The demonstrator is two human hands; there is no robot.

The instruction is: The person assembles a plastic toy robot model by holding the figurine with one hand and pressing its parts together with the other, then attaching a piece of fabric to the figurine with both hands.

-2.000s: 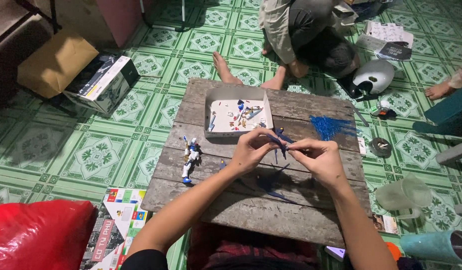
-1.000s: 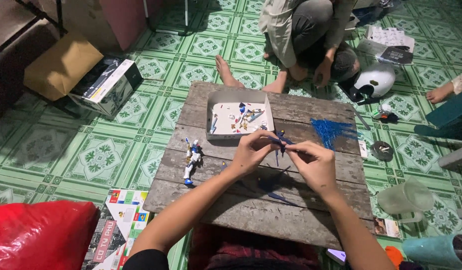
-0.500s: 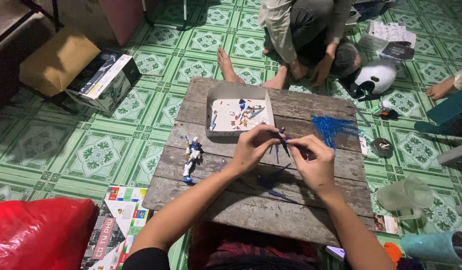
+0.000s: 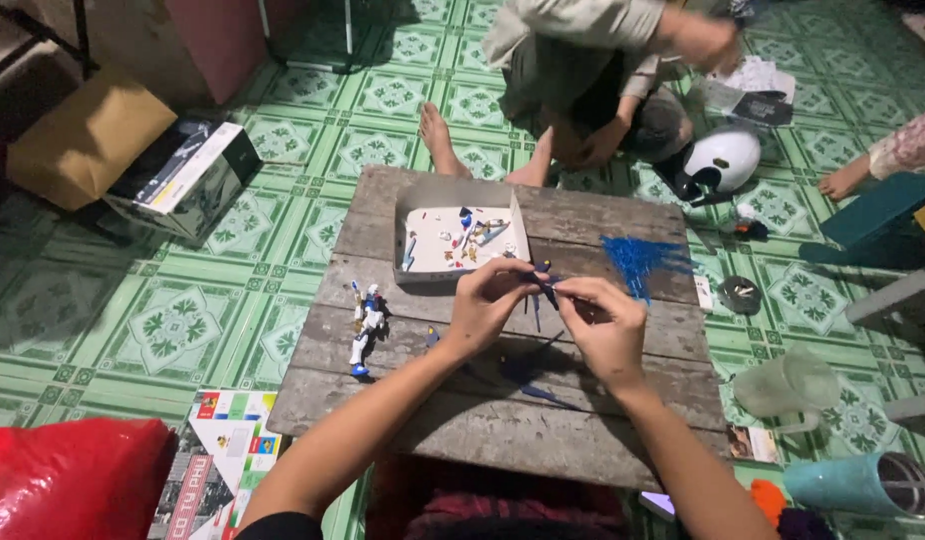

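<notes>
So the wooden counter [image 4: 503,420] fills the middle of the view, on a green patterned tile floor [image 4: 163,320]. At about 12 o'clock on it sits a shallow white box [image 4: 461,232] of loose model bits, and at 2 o'clock lies a blue parts frame [image 4: 638,258]. A small white-and-blue robot figure [image 4: 365,322] lies at 9 o'clock. Dead centre, the left hand [image 4: 486,300] and right hand [image 4: 605,325] both have their grip pinched shut on a tiny dark blue part [image 4: 543,287], held just above the boards. My take: keep the fingertips close to the joint and press straight, not twisting, since pieces this thin probably snap easily.
</notes>
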